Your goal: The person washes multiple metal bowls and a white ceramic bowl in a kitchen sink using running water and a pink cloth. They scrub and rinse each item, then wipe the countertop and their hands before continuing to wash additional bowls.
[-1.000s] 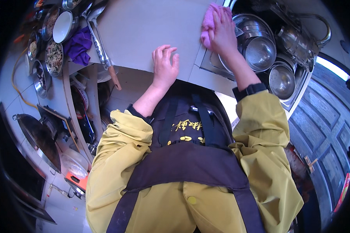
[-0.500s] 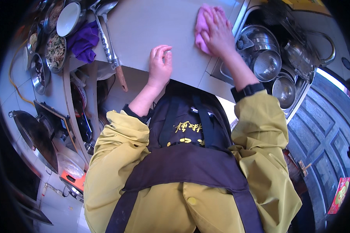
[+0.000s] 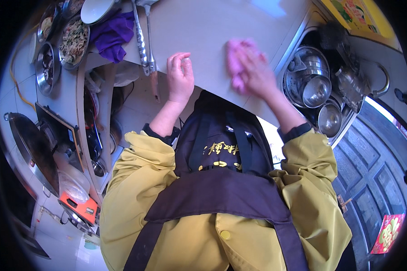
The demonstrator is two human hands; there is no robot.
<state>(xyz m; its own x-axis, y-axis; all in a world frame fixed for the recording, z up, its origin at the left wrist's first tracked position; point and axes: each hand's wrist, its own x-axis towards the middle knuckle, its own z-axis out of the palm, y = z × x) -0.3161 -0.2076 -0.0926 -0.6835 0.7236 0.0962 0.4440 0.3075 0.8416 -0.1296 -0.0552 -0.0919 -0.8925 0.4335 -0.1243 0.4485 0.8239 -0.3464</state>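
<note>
My right hand (image 3: 257,74), a little blurred by motion, presses down on a pink cloth (image 3: 235,67) on the light grey countertop (image 3: 199,31). The cloth bunches out to the left of my fingers. By the counter's front edge my left hand (image 3: 181,77) hovers with its fingers curled in, nothing in them. To the left of that hand, two long-handled metal utensils (image 3: 142,43) lie with their handle ends past the counter edge. A purple cloth (image 3: 113,36) is crumpled farther left.
At the right, a sink (image 3: 303,38) holds metal bowls (image 3: 315,88) and a metal kettle (image 3: 348,83). Dishes of food (image 3: 74,43) and a white bowl (image 3: 95,10) crowd the far left. Below them are a wok (image 3: 34,149) and open shelves (image 3: 105,113). A panelled door (image 3: 371,167) is at right.
My right hand has drawn the pink cloth nearer along the counter, away from the far side. My left hand stays curled near the front edge. The whole view has shifted slightly.
</note>
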